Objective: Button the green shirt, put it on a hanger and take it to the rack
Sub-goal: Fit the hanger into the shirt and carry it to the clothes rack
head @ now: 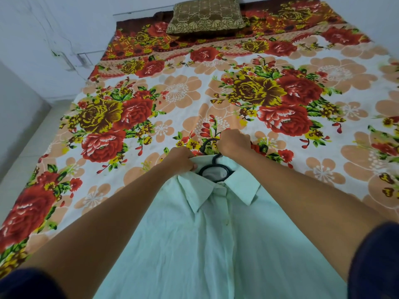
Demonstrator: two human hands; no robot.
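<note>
Bright, even, soft light with faint shadows; wide-angle bending at the edges (corners slightly blurred).

The pale green shirt (216, 244) lies buttoned, front up, black hanger (212, 167) in its collar.

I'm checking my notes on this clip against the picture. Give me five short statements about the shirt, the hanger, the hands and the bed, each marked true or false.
1. The green shirt lies front-up on the bed. True.
2. The black hanger lies beside the shirt, outside it. False: it sits inside the collar, its hook sticking out.
3. The right hand grips the hanger's hook. True.
4. The left hand rests flat on the bedsheet. False: it pinches the shirt's collar.
5. A brown patterned cushion sits at the far end of the bed. True.
</note>
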